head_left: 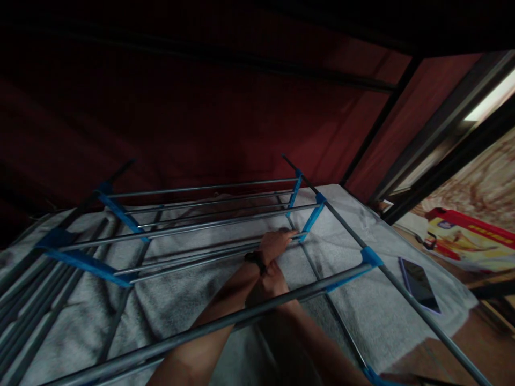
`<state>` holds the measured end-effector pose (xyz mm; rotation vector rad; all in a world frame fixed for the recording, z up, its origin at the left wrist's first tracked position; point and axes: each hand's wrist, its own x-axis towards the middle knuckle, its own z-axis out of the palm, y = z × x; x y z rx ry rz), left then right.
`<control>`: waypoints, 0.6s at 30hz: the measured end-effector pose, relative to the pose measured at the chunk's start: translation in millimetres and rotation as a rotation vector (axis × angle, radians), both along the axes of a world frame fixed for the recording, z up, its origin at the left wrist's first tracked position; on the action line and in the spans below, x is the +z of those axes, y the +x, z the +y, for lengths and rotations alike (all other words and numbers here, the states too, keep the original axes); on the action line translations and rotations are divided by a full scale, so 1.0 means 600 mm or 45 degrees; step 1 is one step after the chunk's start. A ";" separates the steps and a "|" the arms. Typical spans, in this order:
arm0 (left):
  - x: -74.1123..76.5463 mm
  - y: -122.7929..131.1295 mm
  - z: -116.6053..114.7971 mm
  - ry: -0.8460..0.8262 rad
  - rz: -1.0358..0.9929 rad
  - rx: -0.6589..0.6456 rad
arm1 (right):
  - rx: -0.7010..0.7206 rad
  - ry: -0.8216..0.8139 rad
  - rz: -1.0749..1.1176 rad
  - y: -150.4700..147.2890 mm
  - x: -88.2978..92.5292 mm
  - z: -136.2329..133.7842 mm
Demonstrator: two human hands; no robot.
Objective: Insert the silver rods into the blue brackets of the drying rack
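Note:
A rack frame of grey metal tubes [193, 229] with blue plastic connectors [313, 217] lies across a grey cloth [173, 305]. My left hand [277, 244], with a black band on its wrist, is closed on a lower tube close to a blue connector on the rack's right side. Just below that wrist is my right hand [273, 277]; its fingers are mostly hidden and dim, so what they hold cannot be made out. Both forearms pass under a thick front tube [257, 311].
Several loose tubes [44, 300] lie at the left. A phone [419, 284] rests on the cloth at the right. Beyond it is a red and yellow package [470, 238]. Dark red fabric [225, 123] hangs behind, with a dark metal post [380, 123] at the right.

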<state>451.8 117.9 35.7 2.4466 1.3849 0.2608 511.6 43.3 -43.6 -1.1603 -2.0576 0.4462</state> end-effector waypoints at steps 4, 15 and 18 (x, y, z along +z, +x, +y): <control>0.016 0.018 0.032 0.071 -0.015 -0.162 | -0.384 -0.093 0.486 0.096 -0.022 0.027; 0.014 0.080 0.041 0.088 -0.054 -0.073 | -0.673 -0.125 1.007 0.198 -0.009 0.149; 0.016 0.086 0.047 0.076 -0.061 -0.052 | -0.636 -0.103 1.138 0.196 -0.011 0.179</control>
